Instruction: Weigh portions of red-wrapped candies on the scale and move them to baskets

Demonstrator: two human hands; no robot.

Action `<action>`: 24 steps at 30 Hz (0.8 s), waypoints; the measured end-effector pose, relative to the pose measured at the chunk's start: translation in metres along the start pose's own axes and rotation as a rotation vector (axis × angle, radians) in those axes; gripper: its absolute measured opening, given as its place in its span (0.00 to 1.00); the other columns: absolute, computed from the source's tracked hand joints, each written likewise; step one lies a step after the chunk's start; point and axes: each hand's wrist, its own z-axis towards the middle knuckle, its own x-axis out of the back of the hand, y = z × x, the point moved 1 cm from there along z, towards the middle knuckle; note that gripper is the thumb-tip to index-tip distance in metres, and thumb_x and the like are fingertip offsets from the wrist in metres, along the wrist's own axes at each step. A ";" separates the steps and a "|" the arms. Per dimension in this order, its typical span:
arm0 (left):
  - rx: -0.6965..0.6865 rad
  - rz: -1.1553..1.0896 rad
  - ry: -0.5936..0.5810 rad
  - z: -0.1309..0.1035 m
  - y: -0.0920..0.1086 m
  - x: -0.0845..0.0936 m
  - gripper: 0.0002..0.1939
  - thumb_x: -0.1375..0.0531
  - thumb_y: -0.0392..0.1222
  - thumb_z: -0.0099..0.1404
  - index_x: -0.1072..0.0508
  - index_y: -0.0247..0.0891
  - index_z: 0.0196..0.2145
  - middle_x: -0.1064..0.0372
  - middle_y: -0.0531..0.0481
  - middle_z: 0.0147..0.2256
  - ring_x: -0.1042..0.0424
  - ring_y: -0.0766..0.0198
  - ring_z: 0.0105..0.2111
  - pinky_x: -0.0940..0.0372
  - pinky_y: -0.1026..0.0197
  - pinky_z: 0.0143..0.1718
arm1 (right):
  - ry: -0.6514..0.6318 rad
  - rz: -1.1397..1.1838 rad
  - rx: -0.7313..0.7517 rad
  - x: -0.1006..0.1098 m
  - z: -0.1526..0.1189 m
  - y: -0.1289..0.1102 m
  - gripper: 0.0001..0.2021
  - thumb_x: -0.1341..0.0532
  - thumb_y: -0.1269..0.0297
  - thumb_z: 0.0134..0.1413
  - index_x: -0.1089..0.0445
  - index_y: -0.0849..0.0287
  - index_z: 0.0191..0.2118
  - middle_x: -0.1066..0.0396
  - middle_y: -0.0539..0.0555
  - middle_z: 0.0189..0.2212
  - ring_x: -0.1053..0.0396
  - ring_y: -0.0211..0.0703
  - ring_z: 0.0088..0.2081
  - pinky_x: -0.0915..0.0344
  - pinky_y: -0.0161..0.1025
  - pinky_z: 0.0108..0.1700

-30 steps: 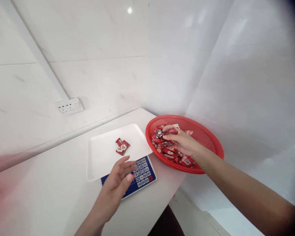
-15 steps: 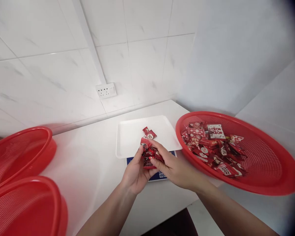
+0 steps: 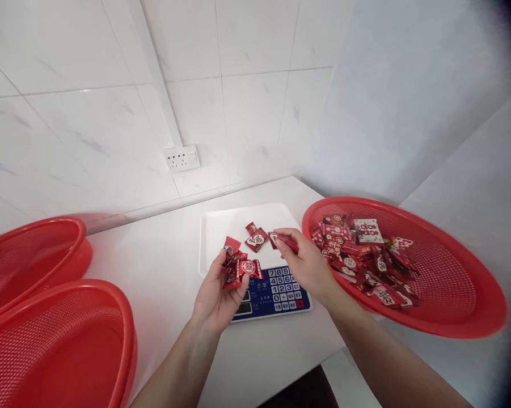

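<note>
Several red-wrapped candies (image 3: 242, 266) lie in my left hand (image 3: 219, 297), whose fingers curl around them above the lower left of a digital scale. Between the thumb and fingers of my right hand (image 3: 304, 263) is a dark red candy packet (image 3: 286, 242), held over the right side of the scale's white tray (image 3: 215, 226). A red packet with pale heart-like shapes (image 3: 256, 239) and a smaller one rest on that tray. The blue keypad panel (image 3: 266, 294) of the scale shows between my hands, with number keys on its right.
At the right stands a red plastic basket (image 3: 459, 294) with many red packets piled in its left part. Two red baskets (image 3: 123, 317) are at the left edge. The white table (image 3: 161, 266) meets a tiled wall with a power socket (image 3: 182, 158).
My hands have moved apart. The left went left and down with the bunch of candies; the right went right with a packet from the bunch. The scale's keypad is now uncovered.
</note>
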 end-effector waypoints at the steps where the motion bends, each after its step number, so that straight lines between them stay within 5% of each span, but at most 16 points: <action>1: -0.010 0.006 0.007 -0.003 0.004 0.001 0.10 0.45 0.42 0.65 0.28 0.32 0.33 0.27 0.50 0.27 0.27 0.70 0.22 0.28 0.68 0.22 | 0.037 -0.055 -0.005 0.003 0.006 0.003 0.15 0.46 0.56 0.56 0.35 0.56 0.46 0.29 0.56 0.44 0.31 0.46 0.44 0.35 0.48 0.48; 7: 0.004 0.232 0.057 -0.019 0.016 0.016 0.07 0.42 0.39 0.63 0.28 0.32 0.35 0.26 0.49 0.28 0.27 0.67 0.22 0.28 0.66 0.18 | -0.077 -0.415 0.008 0.012 0.025 0.008 0.32 0.46 0.60 0.55 0.55 0.61 0.63 0.41 0.64 0.57 0.39 0.52 0.55 0.41 0.51 0.54; 10: 0.039 0.337 0.073 -0.020 0.012 0.024 0.07 0.40 0.39 0.60 0.28 0.33 0.36 0.26 0.49 0.30 0.27 0.67 0.21 0.29 0.65 0.17 | -0.111 -0.611 0.055 0.011 0.023 0.012 0.28 0.48 0.63 0.56 0.51 0.61 0.63 0.48 0.62 0.61 0.49 0.55 0.61 0.44 0.53 0.57; 14: 0.073 0.334 0.081 -0.017 0.000 0.032 0.09 0.40 0.41 0.61 0.29 0.33 0.36 0.27 0.49 0.28 0.30 0.70 0.19 0.32 0.68 0.15 | -0.105 -0.687 0.103 0.008 0.016 0.022 0.23 0.49 0.64 0.57 0.43 0.60 0.59 0.46 0.62 0.60 0.48 0.54 0.60 0.46 0.54 0.58; 20: 0.046 0.356 -0.178 -0.015 -0.030 0.038 0.12 0.40 0.44 0.60 0.31 0.36 0.40 0.29 0.50 0.26 0.32 0.70 0.18 0.34 0.68 0.14 | -0.109 -0.526 0.250 0.009 -0.015 0.011 0.19 0.49 0.62 0.58 0.37 0.55 0.54 0.39 0.58 0.56 0.44 0.50 0.58 0.44 0.53 0.57; 24: 0.121 0.367 -0.166 -0.015 -0.043 0.043 0.16 0.38 0.45 0.58 0.33 0.38 0.41 0.30 0.51 0.24 0.33 0.68 0.18 0.35 0.68 0.13 | -0.242 -0.425 0.208 0.011 -0.034 0.007 0.18 0.49 0.58 0.60 0.37 0.55 0.54 0.33 0.57 0.51 0.36 0.47 0.53 0.37 0.48 0.53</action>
